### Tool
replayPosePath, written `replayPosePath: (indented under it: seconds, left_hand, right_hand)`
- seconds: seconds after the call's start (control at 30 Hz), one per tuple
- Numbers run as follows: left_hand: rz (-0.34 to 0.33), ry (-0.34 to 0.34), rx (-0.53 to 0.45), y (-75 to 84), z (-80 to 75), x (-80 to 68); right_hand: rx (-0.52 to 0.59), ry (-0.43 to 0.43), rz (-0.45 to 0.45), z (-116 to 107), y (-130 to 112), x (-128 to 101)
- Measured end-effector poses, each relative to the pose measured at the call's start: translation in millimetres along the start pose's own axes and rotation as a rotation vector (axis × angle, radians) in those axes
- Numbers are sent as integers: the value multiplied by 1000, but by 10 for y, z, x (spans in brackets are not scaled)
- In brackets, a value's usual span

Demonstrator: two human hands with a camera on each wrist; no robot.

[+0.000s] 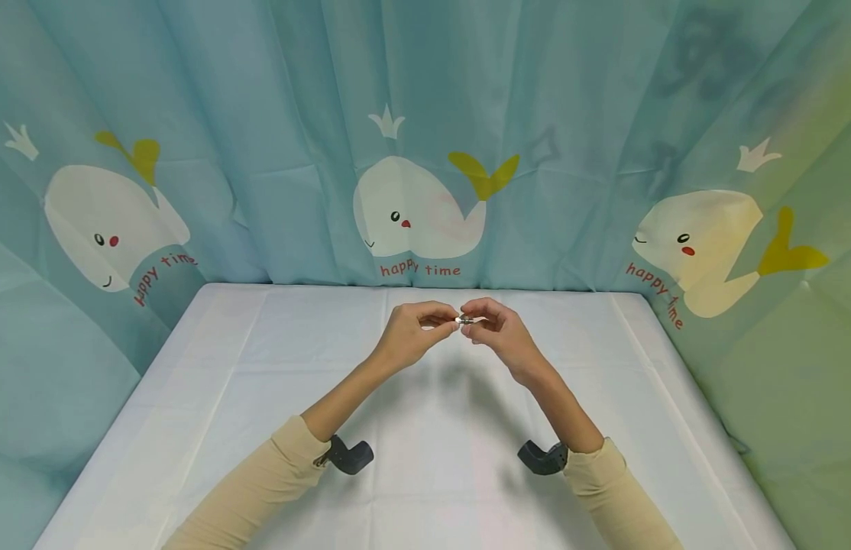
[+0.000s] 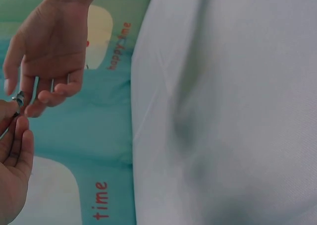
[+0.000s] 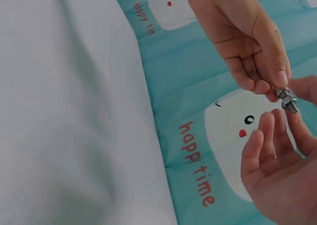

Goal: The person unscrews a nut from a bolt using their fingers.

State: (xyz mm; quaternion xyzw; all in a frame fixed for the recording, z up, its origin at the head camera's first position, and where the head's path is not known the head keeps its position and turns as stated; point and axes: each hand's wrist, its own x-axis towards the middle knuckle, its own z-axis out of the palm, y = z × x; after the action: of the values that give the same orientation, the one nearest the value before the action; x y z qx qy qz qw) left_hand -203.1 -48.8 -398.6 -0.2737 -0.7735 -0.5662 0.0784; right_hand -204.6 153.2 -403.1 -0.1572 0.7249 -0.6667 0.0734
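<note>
Two hands are raised above the tabletop [image 1: 260, 367], toward its 12 o'clock edge. A small bolt [image 3: 287, 99] is pinched between the left hand [image 1: 410, 334] and right hand [image 1: 497, 330], fingertips meeting, other fingers loosely curled.

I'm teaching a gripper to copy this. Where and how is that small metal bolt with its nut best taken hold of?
Grip the bolt and nut at its two ends, coming in from opposite sides, as the left hand and right hand do with fingertip pinches. It is short and held level above the white table, so only the ends leave room; probably one side steadies the head and the other turns the nut.
</note>
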Motion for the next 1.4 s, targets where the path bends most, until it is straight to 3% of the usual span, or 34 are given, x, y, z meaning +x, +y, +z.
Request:
replayPosePath:
  seconds: [0.33, 1.0, 1.17, 1.4]
  left_hand:
    - [7, -1, -2, 4, 10, -2]
    - [8, 2, 8, 2, -8, -6]
    - [15, 1, 0, -1, -7, 0]
    - [20, -2, -7, -7, 5, 7]
  right_hand:
    - [-22, 56, 116, 20, -38, 9]
    - [-19, 20, -32, 7, -1, -3]
    - [-24, 7, 15, 13, -37, -8]
    - [-54, 86, 135, 34, -71, 3]
